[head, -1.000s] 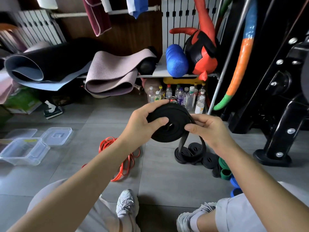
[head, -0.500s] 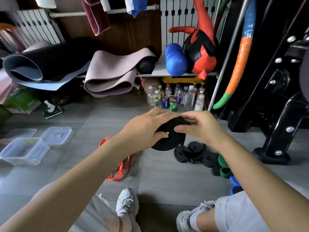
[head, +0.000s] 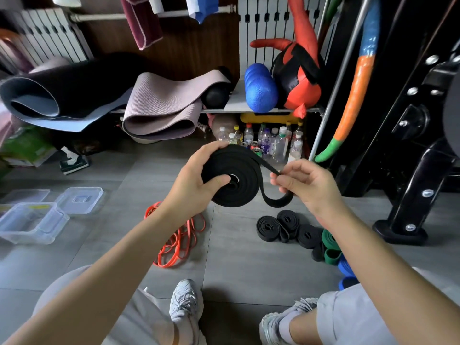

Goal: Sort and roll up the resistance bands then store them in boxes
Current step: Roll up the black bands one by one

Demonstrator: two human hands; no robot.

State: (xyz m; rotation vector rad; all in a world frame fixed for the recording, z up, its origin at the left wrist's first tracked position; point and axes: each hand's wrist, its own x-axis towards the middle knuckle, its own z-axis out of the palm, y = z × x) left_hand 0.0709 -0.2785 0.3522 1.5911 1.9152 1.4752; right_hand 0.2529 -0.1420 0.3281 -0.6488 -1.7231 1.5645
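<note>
Black coil (head: 245,194) in left hand (head: 196,181) grip, right hand (head: 307,186) pinching tail (head: 276,201); orange bands (head: 179,241) below.

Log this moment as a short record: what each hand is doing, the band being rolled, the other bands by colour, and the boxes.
left hand: grips the coiled black band, thumb on its face
right hand: fingers pinch the band's loose tail
black band: mostly rolled, short tail left
black rolls: rolled, on the floor
green rolls: rolled, beside the black rolls
blue rolls: rolled, nearest the person
orange bands: loose pile, unrolled
clear box: open, no band visible inside
lid: beside the box
</note>
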